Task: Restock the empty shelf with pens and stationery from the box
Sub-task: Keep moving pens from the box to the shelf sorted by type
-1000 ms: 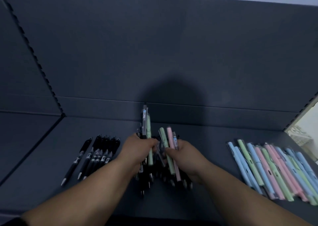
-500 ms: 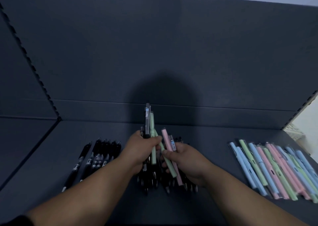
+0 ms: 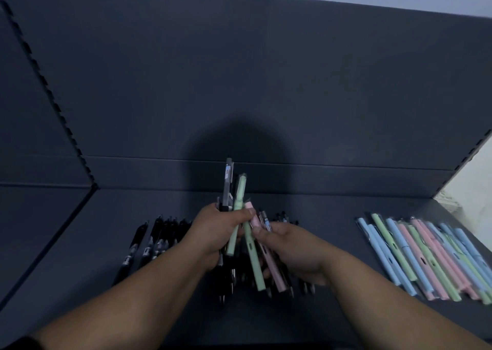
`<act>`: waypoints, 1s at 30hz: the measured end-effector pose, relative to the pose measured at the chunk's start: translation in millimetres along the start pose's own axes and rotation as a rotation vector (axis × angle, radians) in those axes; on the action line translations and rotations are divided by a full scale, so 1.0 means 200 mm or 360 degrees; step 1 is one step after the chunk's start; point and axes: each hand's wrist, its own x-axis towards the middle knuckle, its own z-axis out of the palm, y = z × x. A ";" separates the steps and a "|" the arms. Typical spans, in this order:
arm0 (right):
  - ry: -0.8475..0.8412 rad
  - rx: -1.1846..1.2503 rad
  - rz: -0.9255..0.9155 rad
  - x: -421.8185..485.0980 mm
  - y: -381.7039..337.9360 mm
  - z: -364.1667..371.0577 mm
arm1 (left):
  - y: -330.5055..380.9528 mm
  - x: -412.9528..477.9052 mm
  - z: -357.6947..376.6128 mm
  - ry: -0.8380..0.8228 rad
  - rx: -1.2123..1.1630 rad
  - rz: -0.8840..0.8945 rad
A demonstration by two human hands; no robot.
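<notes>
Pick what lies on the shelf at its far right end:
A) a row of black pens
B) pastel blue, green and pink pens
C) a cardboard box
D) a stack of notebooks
B: the pastel pens lie side by side at the right end of the shelf, while the black pens lie towards the left.

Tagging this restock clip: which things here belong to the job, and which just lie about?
Job: left hand gripping pen bundle; right hand pinching green and pink pens; black pens and pastel pens laid on the shelf.
Lying about: back panel; pale surface past shelf's right end.
</notes>
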 end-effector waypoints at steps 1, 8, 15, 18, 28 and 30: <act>0.0022 0.0061 0.0024 0.01 0.00 0.00 | 0.00 0.00 -0.01 0.0023 0.0005 0.0012; 0.0566 0.0155 0.0131 0.08 0.02 0.03 | -0.02 0.00 -0.07 0.0111 0.0094 0.0158; 0.0934 -0.0846 0.0140 0.10 0.05 0.02 | -0.03 0.01 -0.12 0.0113 0.0157 0.0175; 0.1025 -0.0981 0.0067 0.10 0.05 0.05 | -0.03 0.02 -0.13 0.0087 0.0156 0.0142; 0.0386 0.0128 -0.0206 -0.07 0.05 0.15 | 0.03 0.00 -0.01 -0.0182 0.0049 0.0165; 0.0444 0.0322 -0.0169 -0.11 0.05 0.11 | 0.01 0.01 0.04 -0.0202 0.0110 0.0182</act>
